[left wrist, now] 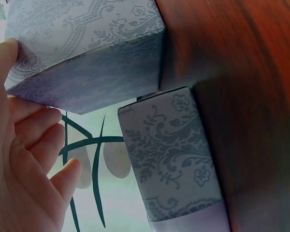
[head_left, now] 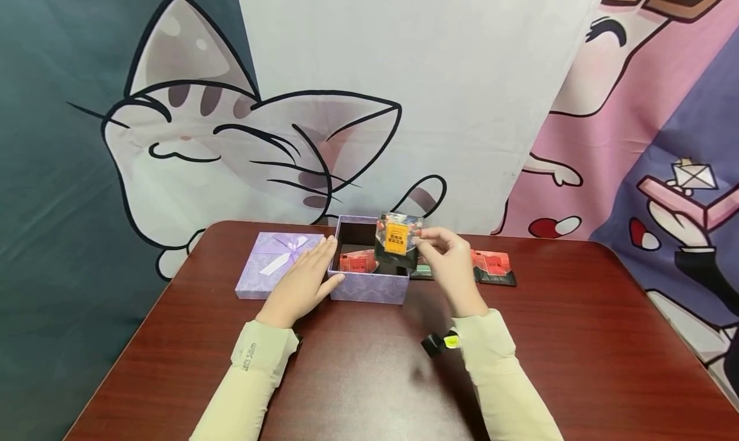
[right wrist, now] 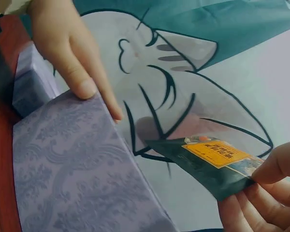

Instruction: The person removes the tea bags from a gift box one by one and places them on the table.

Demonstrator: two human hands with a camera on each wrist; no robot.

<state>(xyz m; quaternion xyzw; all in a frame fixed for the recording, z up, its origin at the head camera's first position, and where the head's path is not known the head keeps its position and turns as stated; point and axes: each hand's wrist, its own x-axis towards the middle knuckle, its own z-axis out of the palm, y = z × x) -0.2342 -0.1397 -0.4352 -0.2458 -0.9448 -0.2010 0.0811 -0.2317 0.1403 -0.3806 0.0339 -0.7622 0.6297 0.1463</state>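
Observation:
My right hand [head_left: 453, 268] pinches a dark tea sachet [head_left: 397, 241] with a yellow label by its right edge. The sachet is held up over the right part of an uncovered purple patterned box [head_left: 369, 289]. Inside that box a red sachet [head_left: 356, 261] shows. Against the box's left side rests my left hand [head_left: 301, 283], its fingers extended along the wall and its thumb at the front corner. The right wrist view shows that thumb [right wrist: 86, 89] on the box's front edge. Part of the box's interior is hidden behind the raised sachet.
The purple lid [head_left: 254, 277] with a ribbon bow lies left of the box. To the right, a red-and-black sachet [head_left: 494, 266] and a partly hidden green one [head_left: 423, 271] lie on the brown table [head_left: 577, 338]. A cartoon-printed cloth [head_left: 404, 56] hangs behind.

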